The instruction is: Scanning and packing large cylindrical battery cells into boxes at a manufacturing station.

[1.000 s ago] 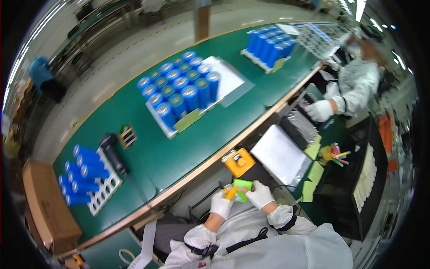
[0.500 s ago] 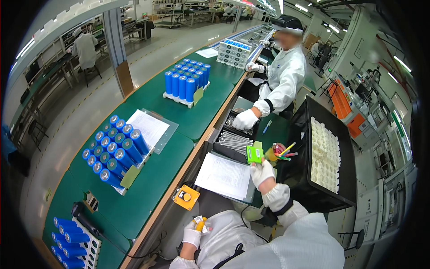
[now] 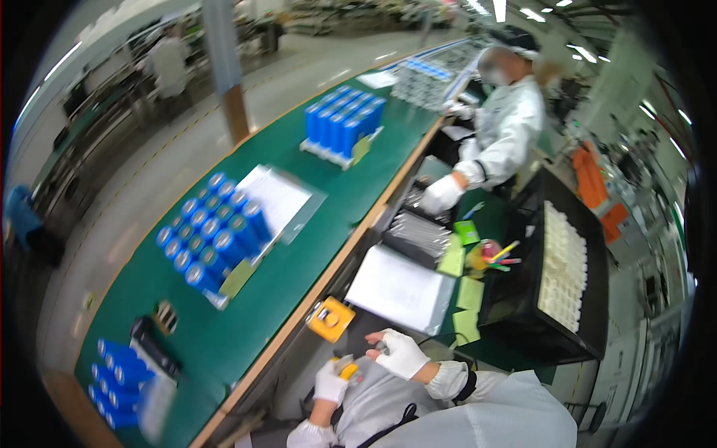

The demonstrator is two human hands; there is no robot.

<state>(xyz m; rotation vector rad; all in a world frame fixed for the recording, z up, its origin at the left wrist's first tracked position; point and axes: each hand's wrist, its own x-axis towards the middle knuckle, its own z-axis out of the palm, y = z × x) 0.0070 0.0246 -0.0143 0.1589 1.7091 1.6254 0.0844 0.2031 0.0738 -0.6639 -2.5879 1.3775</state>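
Observation:
My left hand (image 3: 331,382), in a white glove, grips a small yellow tool (image 3: 347,367) close to my chest. My right hand (image 3: 402,354), also gloved, hovers just right of it, thumb and fingers pinched on a small dark piece (image 3: 382,347). The two hands are a few centimetres apart below the edge of the green bench (image 3: 224,336). A yellow box (image 3: 331,319) lies just above my hands, with a white sheet (image 3: 399,290) to its right.
Trays of blue cylinders (image 3: 213,235) (image 3: 342,123) (image 3: 119,381) stand on the bench. Green pads (image 3: 469,293) and a pen cup (image 3: 489,254) sit by a black crate of white parts (image 3: 564,269). A co-worker in white (image 3: 508,127) rests a gloved hand (image 3: 441,196) over a tray of metal parts (image 3: 418,233).
My right hand has drawn back from the pen cup to my chest and no longer holds the green piece. My head has turned slightly, shifting the view.

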